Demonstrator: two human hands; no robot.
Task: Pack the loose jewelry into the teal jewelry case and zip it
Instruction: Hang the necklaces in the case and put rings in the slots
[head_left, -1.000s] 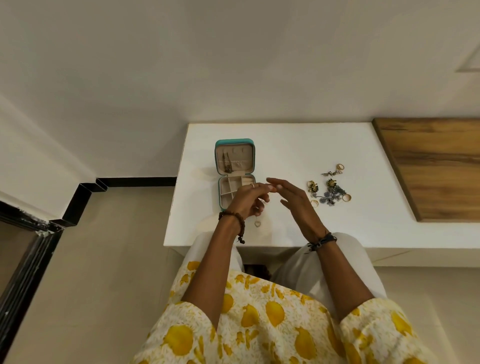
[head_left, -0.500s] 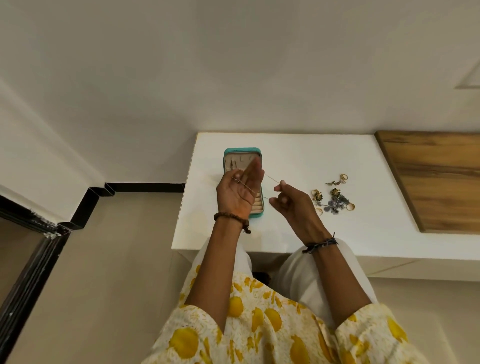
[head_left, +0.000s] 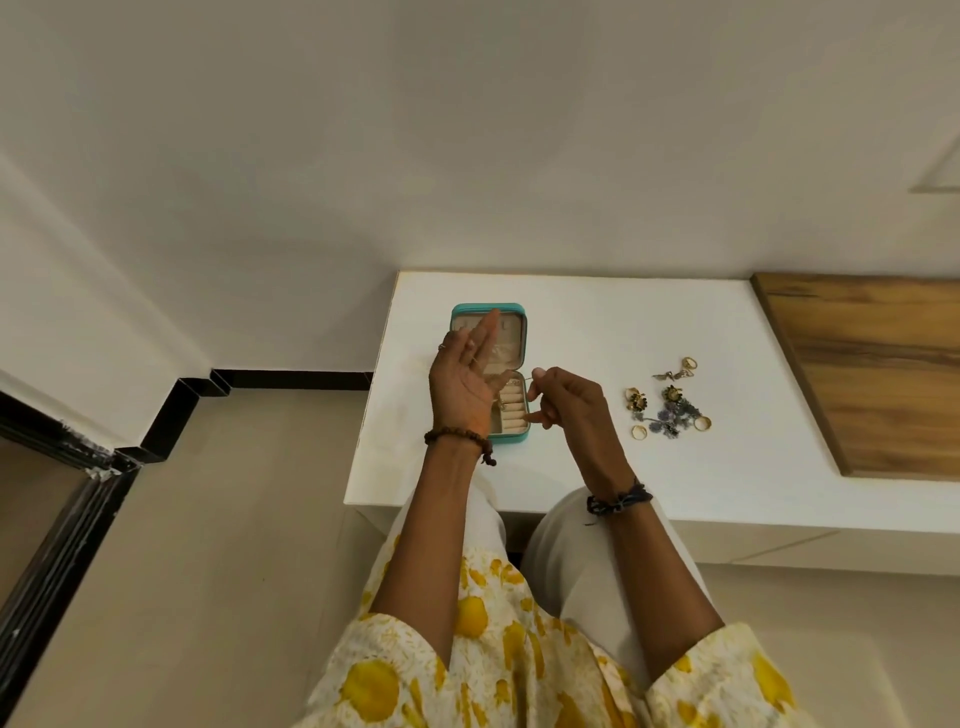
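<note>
The teal jewelry case (head_left: 519, 310) lies open on the white table (head_left: 597, 322), its beige lid pocket at the back and its ring rolls in front. My left hand (head_left: 462, 379) is raised over the case's left side, palm up and fingers straight. A thin gold chain (head_left: 514, 375) lies across that palm and runs to the right. My right hand (head_left: 569, 405) pinches the chain's other end just right of the case. Loose jewelry (head_left: 667, 408) lies in a small heap further right: gold rings, flower earrings and a bluish piece.
A wooden panel (head_left: 872, 364) covers the table's right part. The table's left edge drops to a beige floor (head_left: 234, 493) with a black skirting. My knees sit under the front edge.
My left hand turned palm up and rose over the case, fingers straightening. The chain is now stretched between both hands. The view shifted slightly.
</note>
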